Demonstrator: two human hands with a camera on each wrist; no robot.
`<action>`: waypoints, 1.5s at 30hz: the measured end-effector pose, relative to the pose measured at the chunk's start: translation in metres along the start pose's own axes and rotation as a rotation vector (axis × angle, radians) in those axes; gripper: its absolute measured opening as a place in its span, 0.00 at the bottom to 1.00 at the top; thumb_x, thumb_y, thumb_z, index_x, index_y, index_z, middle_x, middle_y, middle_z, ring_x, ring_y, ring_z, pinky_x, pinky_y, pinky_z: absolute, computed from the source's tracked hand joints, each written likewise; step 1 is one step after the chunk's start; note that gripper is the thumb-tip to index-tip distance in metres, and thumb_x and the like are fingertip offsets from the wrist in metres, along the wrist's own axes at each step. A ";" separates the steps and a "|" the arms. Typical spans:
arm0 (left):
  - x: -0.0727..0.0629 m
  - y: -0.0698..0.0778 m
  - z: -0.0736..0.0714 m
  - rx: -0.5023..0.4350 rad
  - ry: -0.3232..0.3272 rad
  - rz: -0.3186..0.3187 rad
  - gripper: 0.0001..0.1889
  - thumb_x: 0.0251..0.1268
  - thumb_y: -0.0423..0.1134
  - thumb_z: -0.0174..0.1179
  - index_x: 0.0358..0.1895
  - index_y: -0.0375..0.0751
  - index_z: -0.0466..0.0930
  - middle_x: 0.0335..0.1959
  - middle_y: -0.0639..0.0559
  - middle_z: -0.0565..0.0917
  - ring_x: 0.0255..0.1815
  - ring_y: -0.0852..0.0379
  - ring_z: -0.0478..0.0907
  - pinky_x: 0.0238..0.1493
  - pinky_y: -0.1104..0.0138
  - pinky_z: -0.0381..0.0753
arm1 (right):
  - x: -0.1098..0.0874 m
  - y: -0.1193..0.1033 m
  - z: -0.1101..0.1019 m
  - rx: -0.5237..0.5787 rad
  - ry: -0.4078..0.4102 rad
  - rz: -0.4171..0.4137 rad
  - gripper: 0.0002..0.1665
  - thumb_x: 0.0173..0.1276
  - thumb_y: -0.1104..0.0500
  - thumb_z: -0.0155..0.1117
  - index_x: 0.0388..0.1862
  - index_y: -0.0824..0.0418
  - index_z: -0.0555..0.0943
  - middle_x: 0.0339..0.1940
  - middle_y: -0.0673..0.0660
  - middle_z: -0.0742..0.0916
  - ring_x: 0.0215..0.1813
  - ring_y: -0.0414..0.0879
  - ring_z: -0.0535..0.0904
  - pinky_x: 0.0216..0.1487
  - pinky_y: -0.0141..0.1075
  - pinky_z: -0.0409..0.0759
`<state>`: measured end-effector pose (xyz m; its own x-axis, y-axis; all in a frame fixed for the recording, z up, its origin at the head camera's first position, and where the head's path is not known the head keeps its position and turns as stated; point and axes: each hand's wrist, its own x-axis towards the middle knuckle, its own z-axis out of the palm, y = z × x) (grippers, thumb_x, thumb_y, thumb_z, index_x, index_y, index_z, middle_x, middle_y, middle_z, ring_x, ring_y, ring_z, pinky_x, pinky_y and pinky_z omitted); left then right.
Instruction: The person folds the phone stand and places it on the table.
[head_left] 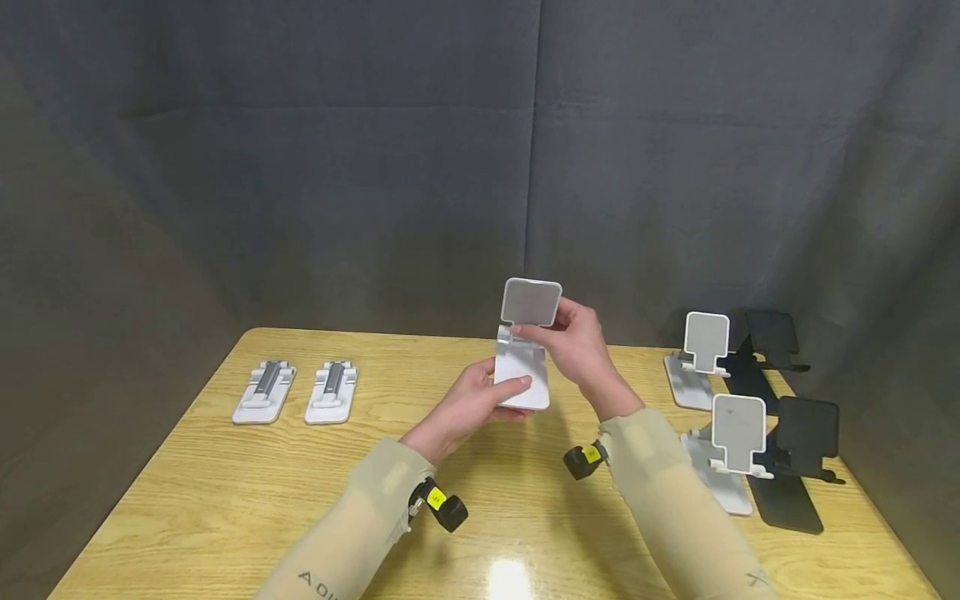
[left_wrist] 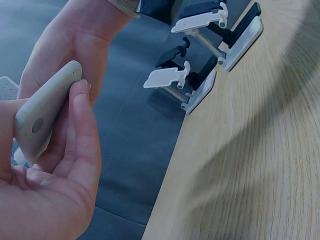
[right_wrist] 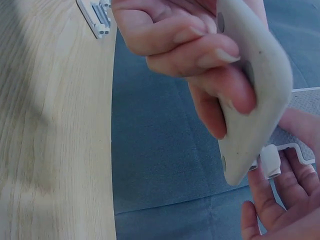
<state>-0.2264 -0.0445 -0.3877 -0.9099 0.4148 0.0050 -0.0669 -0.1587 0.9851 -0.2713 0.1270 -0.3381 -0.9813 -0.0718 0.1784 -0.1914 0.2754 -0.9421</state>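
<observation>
A white phone stand (head_left: 517, 365) is held up above the middle of the table, its grey-padded plate (head_left: 531, 302) raised over the base. My left hand (head_left: 468, 393) grips the base, with the thumb across its front and the fingers behind. In the right wrist view, those left fingers (right_wrist: 200, 52) curl against the underside of the base (right_wrist: 265, 95), which has round grey feet. My right hand (head_left: 581, 350) pinches the stand near the hinge below the plate, thumb in front. White hinge parts (right_wrist: 271, 160) show beside the right fingers in the right wrist view.
Two folded white phone stands (head_left: 264, 392) (head_left: 332, 392) lie at the table's left. Unfolded ones stand at the right: two white (head_left: 707, 342) (head_left: 738, 433) and two black (head_left: 772, 337) (head_left: 806, 433). A dark curtain (head_left: 375, 183) hangs behind the wooden table (head_left: 225, 500).
</observation>
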 end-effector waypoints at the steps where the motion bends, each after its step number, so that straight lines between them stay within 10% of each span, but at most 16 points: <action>1: 0.000 0.000 0.000 -0.001 -0.001 0.000 0.21 0.76 0.34 0.59 0.65 0.26 0.70 0.49 0.38 0.84 0.41 0.51 0.85 0.50 0.59 0.86 | 0.000 0.000 0.000 -0.006 0.005 0.000 0.28 0.60 0.60 0.79 0.59 0.63 0.82 0.51 0.59 0.88 0.53 0.52 0.84 0.58 0.46 0.79; 20: 0.002 -0.004 0.001 0.002 0.030 -0.017 0.20 0.76 0.35 0.58 0.64 0.28 0.71 0.49 0.39 0.84 0.40 0.51 0.85 0.47 0.61 0.86 | -0.002 0.002 0.003 0.006 0.020 0.020 0.29 0.66 0.43 0.73 0.57 0.62 0.83 0.50 0.58 0.89 0.52 0.50 0.83 0.55 0.44 0.79; 34: 0.001 -0.006 0.000 0.014 0.017 -0.008 0.20 0.76 0.34 0.59 0.63 0.26 0.71 0.48 0.38 0.84 0.40 0.49 0.85 0.49 0.58 0.86 | -0.005 -0.006 -0.001 -0.009 0.014 0.106 0.54 0.70 0.19 0.35 0.64 0.61 0.80 0.61 0.61 0.83 0.60 0.57 0.80 0.71 0.56 0.65; 45: 0.002 -0.008 0.002 0.017 0.010 -0.001 0.20 0.75 0.34 0.60 0.63 0.27 0.71 0.50 0.38 0.83 0.42 0.49 0.85 0.48 0.58 0.87 | -0.006 -0.018 -0.004 0.016 0.021 0.195 0.61 0.64 0.13 0.29 0.67 0.59 0.76 0.64 0.61 0.79 0.62 0.57 0.74 0.71 0.54 0.66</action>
<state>-0.2269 -0.0408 -0.3956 -0.9137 0.4064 0.0027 -0.0608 -0.1431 0.9878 -0.2616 0.1259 -0.3212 -1.0000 0.0019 -0.0024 0.0029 0.2671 -0.9637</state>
